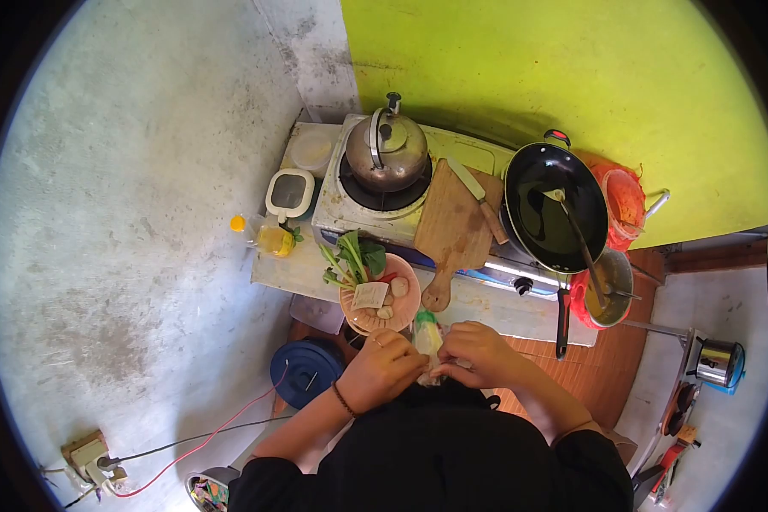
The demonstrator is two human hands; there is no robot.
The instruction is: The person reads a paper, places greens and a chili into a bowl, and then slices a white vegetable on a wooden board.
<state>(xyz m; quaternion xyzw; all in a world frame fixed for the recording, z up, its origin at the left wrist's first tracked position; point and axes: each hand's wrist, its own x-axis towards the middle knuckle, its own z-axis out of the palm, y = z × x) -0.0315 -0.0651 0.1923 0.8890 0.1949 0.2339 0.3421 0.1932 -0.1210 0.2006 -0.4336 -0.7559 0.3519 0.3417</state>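
Observation:
Close to my body, both hands pinch the near end of a small plastic packet, whitish with a green top. My left hand grips it from the left with curled fingers, and my right hand from the right. What the packet contains I cannot make out. Just beyond my left hand is a pink plate bearing leafy greens, red chillies, several pale round pieces and a small white labelled packet. A wooden cutting board lies on the stove, its handle pointing towards me, with a knife across it.
A metal kettle stands on the left burner. Right of the board sits a black wok with a spatula in it, its handle jutting towards me. A bottle of yellow oil is at left. A blue lidded bucket stands below.

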